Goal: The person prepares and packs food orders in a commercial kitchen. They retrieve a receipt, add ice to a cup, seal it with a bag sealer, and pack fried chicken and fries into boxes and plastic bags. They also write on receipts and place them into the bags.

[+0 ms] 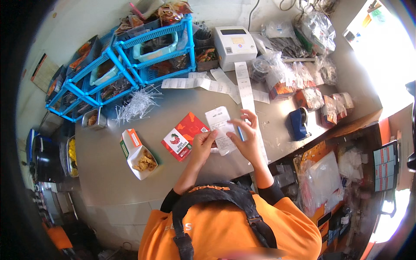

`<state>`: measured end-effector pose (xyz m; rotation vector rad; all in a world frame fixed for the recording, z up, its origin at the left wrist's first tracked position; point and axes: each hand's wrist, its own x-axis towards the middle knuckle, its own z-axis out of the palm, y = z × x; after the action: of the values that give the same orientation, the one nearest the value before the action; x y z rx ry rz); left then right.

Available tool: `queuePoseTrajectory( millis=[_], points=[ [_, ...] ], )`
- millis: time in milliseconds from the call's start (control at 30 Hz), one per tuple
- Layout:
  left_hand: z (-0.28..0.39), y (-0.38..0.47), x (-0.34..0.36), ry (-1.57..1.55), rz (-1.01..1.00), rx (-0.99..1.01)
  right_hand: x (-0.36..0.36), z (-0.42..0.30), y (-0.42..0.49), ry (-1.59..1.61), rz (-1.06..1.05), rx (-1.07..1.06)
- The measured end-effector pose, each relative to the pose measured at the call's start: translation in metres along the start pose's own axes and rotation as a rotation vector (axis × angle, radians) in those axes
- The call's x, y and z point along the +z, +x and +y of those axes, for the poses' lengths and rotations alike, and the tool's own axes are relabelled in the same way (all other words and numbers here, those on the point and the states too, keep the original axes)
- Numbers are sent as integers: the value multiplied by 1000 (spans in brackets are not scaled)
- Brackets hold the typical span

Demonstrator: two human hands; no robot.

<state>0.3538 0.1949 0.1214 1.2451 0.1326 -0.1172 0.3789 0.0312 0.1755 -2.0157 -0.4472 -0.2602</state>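
Note:
My left hand point(203, 146) pinches the lower left edge of a printed paper receipt point(218, 118) between thumb and finger. My right hand point(248, 136) is at the receipt's right side, fingers spread and raised; whether its thumb touches the paper is unclear. A blue pen point(240, 133) shows beside that thumb. Left of the receipt lies a closed red and white food box point(182, 138) with printing. Farther left stands an open paper box point(133, 157) holding fried chicken pieces point(145, 162). A long paper strip point(245, 89) runs from the white label printer point(234, 44) down beneath my right hand.
Blue plastic racks point(152, 39) with trays and bagged sauces stand at the back left. Loose clear plastic sticks point(138, 104) lie before them. A blue tape dispenser point(297, 125) and bagged boxes point(282, 87) stand on the right. The steel table's point(104, 191) front edge is near my body.

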Motion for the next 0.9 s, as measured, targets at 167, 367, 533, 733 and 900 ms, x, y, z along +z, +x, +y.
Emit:
queuePoseTrajectory(
  millis=[167,367,533,733,900],
  points=[
    [-9,3,-11,-21,99,79,7,4,-8,-261,-127,-167],
    [-17,5,-17,373,105,66,23,21,-17,-297,-102,-223],
    [-13,4,-16,530,60,160,27,26,-25,-302,-114,-186],
    [-22,9,-9,321,-2,88,17,24,-25,-313,-59,-206],
    [-24,5,-6,324,-6,23,15,24,-27,-355,-96,-225]
  ],
)
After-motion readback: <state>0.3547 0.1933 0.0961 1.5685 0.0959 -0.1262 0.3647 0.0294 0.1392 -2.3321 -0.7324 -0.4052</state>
